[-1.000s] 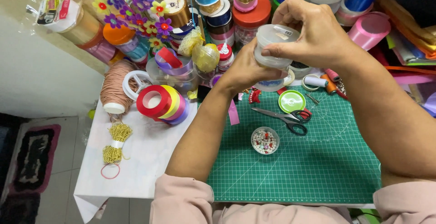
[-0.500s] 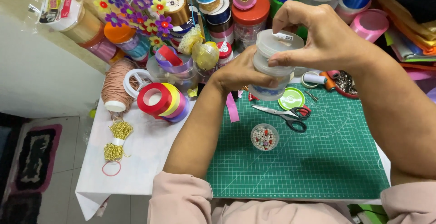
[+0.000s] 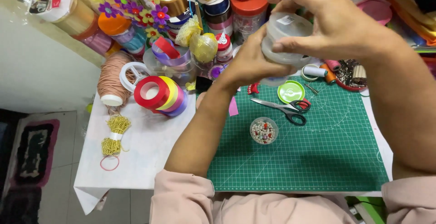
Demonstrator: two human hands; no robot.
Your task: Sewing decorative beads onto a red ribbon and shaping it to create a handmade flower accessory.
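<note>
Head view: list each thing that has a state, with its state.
clear stacked jar: held up in both hands, above the mat
left hand: gripping the jar's lower part
right hand: gripping its top
scissors: closed, flat on mat
bead cup: open, filled
green lid: off, lying flat

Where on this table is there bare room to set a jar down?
The green mat is bare in front of the small bead dish and scissors, toward the near edge. The white sheet is free between the ribbon rolls, gold bead bundle and left forearm. The back, around the jars and spools, is crowded.
</note>
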